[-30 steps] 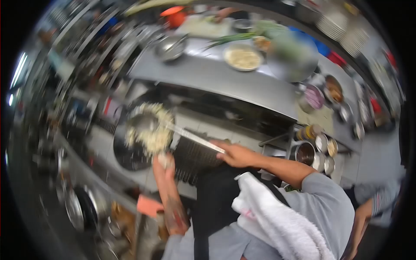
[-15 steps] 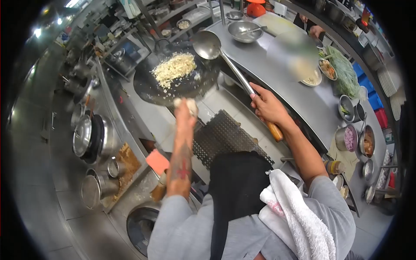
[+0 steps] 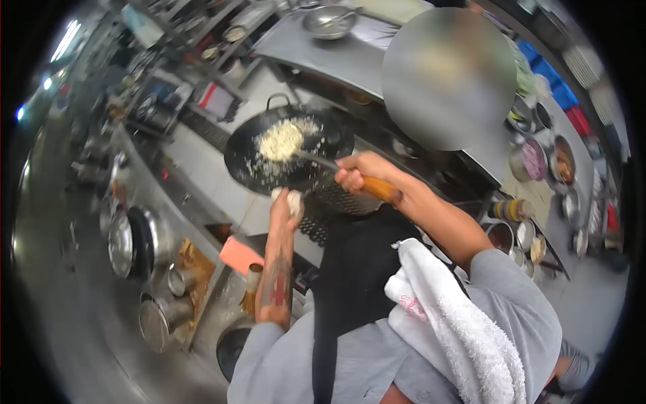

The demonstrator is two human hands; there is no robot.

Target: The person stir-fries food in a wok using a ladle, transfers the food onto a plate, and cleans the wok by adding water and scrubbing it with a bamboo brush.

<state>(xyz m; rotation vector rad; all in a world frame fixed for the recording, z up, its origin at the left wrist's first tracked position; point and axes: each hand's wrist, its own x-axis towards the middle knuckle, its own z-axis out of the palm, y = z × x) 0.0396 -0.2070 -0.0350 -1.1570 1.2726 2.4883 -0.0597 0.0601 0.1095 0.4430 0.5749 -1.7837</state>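
Observation:
The black wok (image 3: 237,170) lies ahead of me with pale yellow, rice-like food (image 3: 277,140) in it and loose bits scattered over its inside. My left hand (image 3: 281,217) is closed at the wok's near edge around a folded whitish cloth (image 3: 294,200); the part of the wok under it is hidden. In my right hand (image 3: 359,172) is a ladle (image 3: 317,159), gripped near where its metal shaft meets the wooden handle. The ladle's bowl is down in the food and cannot be told apart from it.
A steel counter (image 3: 296,37) runs along the far right side, with a metal bowl (image 3: 330,23) on it. A large blurred patch covers part of that counter. Pots (image 3: 161,316) and a lidded pan (image 3: 121,246) stand on the left. Containers of ingredients (image 3: 531,160) sit far right.
My right hand has brought the ladle down from above the counter's edge into the food. The wok shows lower and further right in view, with my left hand still at its near edge.

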